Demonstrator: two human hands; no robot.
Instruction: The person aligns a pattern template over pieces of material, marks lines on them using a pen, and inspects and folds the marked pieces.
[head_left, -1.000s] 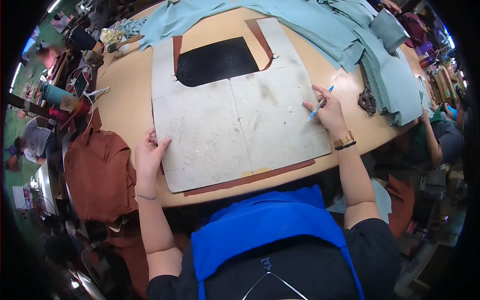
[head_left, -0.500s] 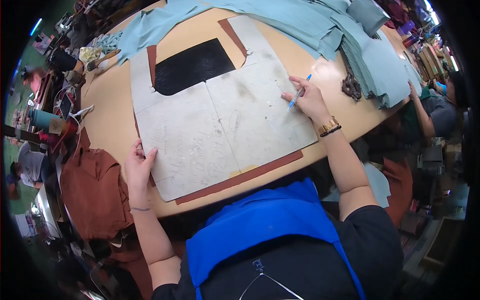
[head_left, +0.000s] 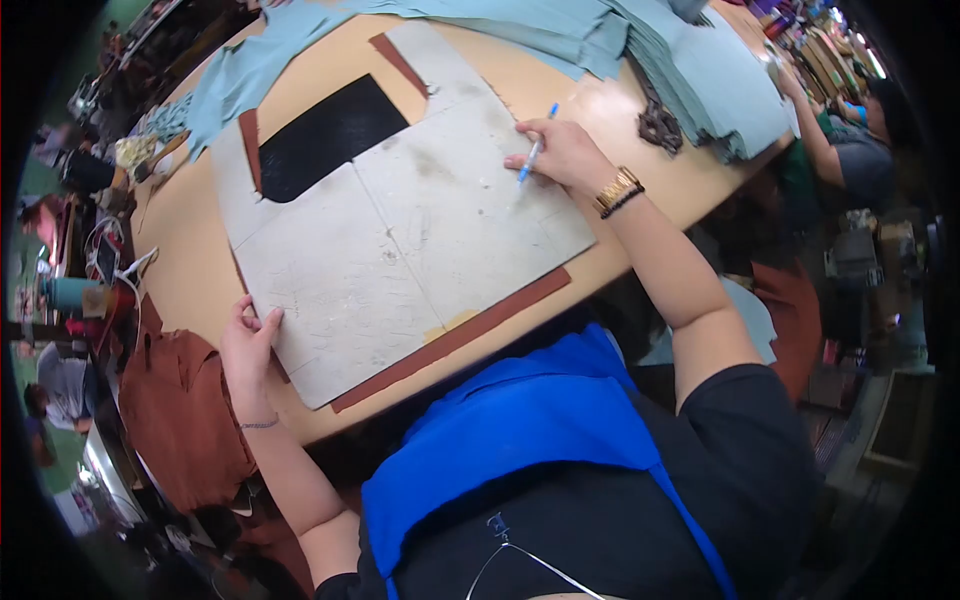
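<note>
A large grey card template with a notch cut from its far side lies over reddish-brown leather, which shows as a strip along the near edge. Inside the notch is a black panel. My left hand pinches the template's left edge, thumb on top; the fingertips are partly hidden. At the right edge my right hand holds a clear pen with a blue cap between its fingers, tip pointing down toward the card. Its fingers also touch the template's edge.
Light blue leather sheets are piled along the table's far side. A dark crumpled piece lies beside them, and a brush at far left. Brown leather hangs at the left. Another person stands at the right.
The view has turned and shifted, so the table and template appear further left. Both hands keep their places at the template's edges, and the pen stays in my right hand.
</note>
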